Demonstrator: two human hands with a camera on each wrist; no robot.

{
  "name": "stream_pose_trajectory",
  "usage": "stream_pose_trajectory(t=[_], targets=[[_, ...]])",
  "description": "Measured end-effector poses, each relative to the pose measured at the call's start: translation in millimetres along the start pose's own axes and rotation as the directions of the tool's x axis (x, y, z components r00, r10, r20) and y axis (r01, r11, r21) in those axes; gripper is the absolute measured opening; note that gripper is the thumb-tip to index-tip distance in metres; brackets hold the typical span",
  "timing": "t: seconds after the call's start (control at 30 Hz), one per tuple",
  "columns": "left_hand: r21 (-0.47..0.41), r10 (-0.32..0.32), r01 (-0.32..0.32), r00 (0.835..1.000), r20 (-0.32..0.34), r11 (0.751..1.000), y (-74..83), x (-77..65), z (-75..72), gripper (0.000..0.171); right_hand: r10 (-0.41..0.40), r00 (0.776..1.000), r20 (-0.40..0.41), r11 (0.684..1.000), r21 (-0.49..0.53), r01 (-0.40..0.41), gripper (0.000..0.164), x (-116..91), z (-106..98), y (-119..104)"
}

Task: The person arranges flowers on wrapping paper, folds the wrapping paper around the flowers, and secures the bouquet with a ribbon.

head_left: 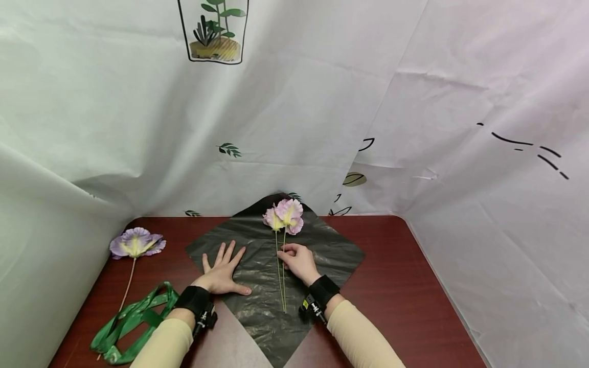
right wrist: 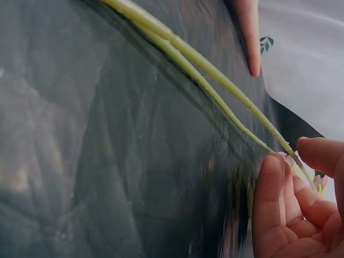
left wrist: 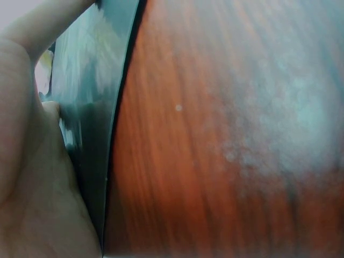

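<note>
Two pink-and-yellow flowers (head_left: pixel 291 210) with long thin stems (right wrist: pixel 215 80) lie side by side on a dark, crinkled sheet of wrapping paper (head_left: pixel 267 322), heads toward the back. With curled fingers and thumb, my right hand (head_left: pixel 300 261) holds the stems a little below the blooms. To the left, my left hand (head_left: pixel 222 277) rests on the sheet, palm down with its fingers spread. The left wrist view catches part of that hand (left wrist: pixel 32 177) beside the sheet's edge (left wrist: pixel 91 134); its fingertips are out of frame there.
At the table's left side lies a purple flower (head_left: pixel 137 243), its stem running under a loose bundle of green ribbon (head_left: pixel 108 335). The reddish wooden table (head_left: pixel 405 291) meets a white printed curtain (head_left: pixel 294 128) at the back and sides.
</note>
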State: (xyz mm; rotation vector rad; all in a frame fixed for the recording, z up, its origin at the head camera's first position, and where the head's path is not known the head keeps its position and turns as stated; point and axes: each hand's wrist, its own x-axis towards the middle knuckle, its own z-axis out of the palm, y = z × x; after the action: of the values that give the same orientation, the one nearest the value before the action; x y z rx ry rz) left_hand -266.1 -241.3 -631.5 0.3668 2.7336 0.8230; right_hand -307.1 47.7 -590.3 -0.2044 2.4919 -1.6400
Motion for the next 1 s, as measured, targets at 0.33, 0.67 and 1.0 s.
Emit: stream_pose_trajectory(t=[0.33, 0.67, 1.0], targets=[[-0.009, 0.002, -0.002, 1.0, -0.001, 1.0, 0.3, -0.6, 0.6, 0.146, -0.082, 0.997, 0.003, 0.994, 0.069, 0.082, 0.035, 3, -5, 19], [-0.018, -0.002, 0.002, 1.0, 0.002, 1.0, 1.2, -1.0, -2.0, 0.145, -0.091, 0.988, -0.121, 0.995, -0.055, 0.085, 0.033, 2, -46, 31], [-0.025, 0.002, -0.002, 1.0, 0.0, 1.0, 3.3, -2.4, -2.4, 0.145, -0.262, 0.944, -0.202, 0.902, -0.399, 0.165, 0.048, -4, -112, 71]])
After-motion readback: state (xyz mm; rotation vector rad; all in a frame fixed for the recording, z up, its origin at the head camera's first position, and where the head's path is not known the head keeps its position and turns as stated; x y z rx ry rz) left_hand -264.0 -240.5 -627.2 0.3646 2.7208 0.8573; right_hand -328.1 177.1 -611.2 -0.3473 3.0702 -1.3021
